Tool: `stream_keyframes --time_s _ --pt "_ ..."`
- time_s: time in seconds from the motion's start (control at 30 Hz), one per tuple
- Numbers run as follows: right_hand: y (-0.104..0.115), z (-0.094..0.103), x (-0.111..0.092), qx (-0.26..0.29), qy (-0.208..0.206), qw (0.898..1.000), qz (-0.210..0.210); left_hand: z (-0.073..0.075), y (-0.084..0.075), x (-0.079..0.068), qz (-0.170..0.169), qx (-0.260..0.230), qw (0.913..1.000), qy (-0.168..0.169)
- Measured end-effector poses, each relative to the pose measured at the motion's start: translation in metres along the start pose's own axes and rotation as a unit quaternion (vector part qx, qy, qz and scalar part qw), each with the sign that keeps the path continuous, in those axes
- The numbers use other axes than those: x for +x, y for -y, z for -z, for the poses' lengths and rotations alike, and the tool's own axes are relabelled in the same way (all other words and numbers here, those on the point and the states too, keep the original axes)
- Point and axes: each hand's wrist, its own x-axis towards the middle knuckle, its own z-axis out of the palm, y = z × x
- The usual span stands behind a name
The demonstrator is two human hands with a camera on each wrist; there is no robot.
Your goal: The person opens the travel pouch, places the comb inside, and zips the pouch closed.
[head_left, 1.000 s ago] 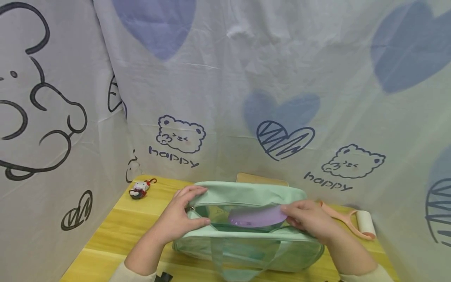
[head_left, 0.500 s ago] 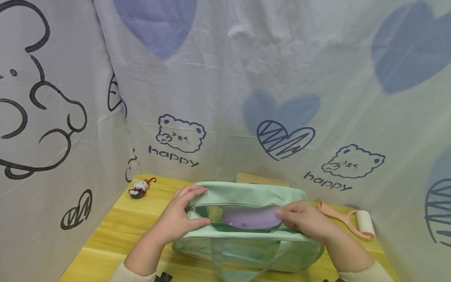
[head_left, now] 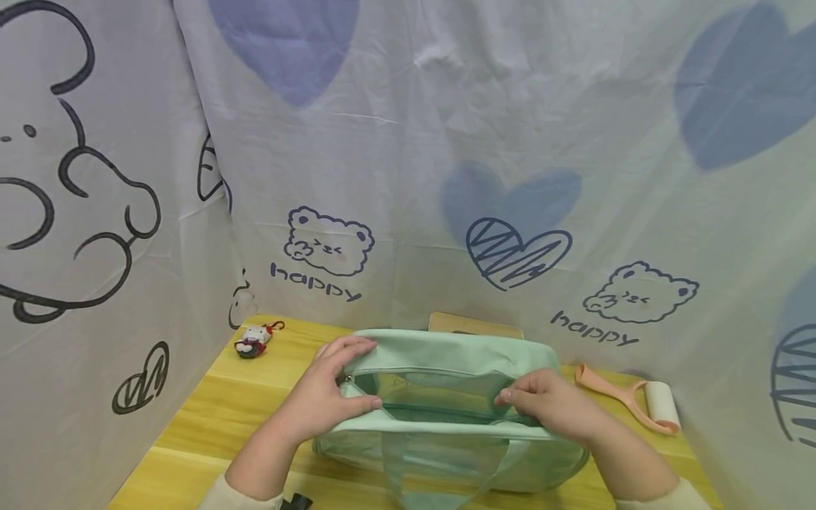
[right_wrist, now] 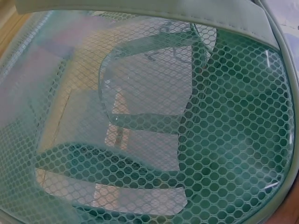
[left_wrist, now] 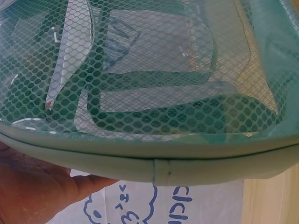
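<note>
A mint-green, see-through bag [head_left: 446, 428] with honeycomb mesh stands upright, its zip top wide apart. My left hand [head_left: 328, 389] holds the bag's left end, fingers over the back rim and thumb on the front rim. In the left wrist view that hand [left_wrist: 32, 193] shows past the bag's padded edge. At the right end of the mouth, my right hand [head_left: 551, 404] dips its bent fingers inside, with nothing visible in them. Mesh and clear panels of the bag [right_wrist: 233, 116] fill the right wrist view. A faint bluish patch shows through the front panel.
A small red-and-white figure charm [head_left: 253, 341] lies at the back left of the wooden table [head_left: 191, 425]. An orange-handled lint roller [head_left: 659, 407] lies at the right. A brown flat item [head_left: 474, 324] stands behind the bag, before the printed cloth [head_left: 408, 142].
The curved, pale purple piece that my right hand pinched sank into the bag and has gone from sight in the mouth. My left hand has stayed in place.
</note>
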Motion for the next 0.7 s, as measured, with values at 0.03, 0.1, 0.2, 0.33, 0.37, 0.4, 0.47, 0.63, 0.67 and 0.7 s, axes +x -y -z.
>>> stream_keyframes --time_s 0.03,0.1,0.2,0.33,0.37,0.4,0.47,0.63,0.67,0.7 --pt "0.0 0.0 0.0 -0.001 -0.002 1.0 0.001 0.0 0.0 0.0 -0.002 0.0 1.0 -0.001" --pt "0.001 0.0 -0.001 -0.006 -0.006 1.0 0.006 0.0 0.0 0.0 -0.005 0.0 1.0 -0.003" --pt "0.004 -0.001 -0.004 -0.033 -0.028 0.999 0.007 0.0 -0.001 -0.001 -0.01 0.0 0.9999 -0.005" --pt "0.016 -0.007 -0.014 -0.082 -0.09 0.993 0.0 -0.002 0.001 -0.003 -0.009 -0.018 0.9996 -0.021" --pt "0.021 -0.01 -0.016 -0.092 -0.109 0.99 -0.001 -0.003 0.002 -0.004 -0.009 -0.029 0.999 -0.032" --pt "0.028 -0.012 -0.017 -0.098 -0.126 0.987 -0.002 -0.003 0.003 -0.005 -0.01 -0.041 0.998 -0.047" --pt "0.044 -0.018 -0.017 -0.106 -0.156 0.982 0.002 -0.003 0.007 -0.009 -0.008 -0.07 0.9938 -0.086" --pt "0.088 -0.032 0.002 -0.122 -0.184 0.973 0.06 -0.006 0.014 -0.027 0.007 -0.111 0.9797 -0.167" --pt "0.096 -0.036 0.007 -0.12 -0.181 0.973 0.076 -0.008 0.014 -0.031 0.011 -0.113 0.9777 -0.176" --pt "0.104 -0.039 0.013 -0.115 -0.173 0.974 0.088 -0.011 0.014 -0.035 0.013 -0.116 0.9758 -0.185"
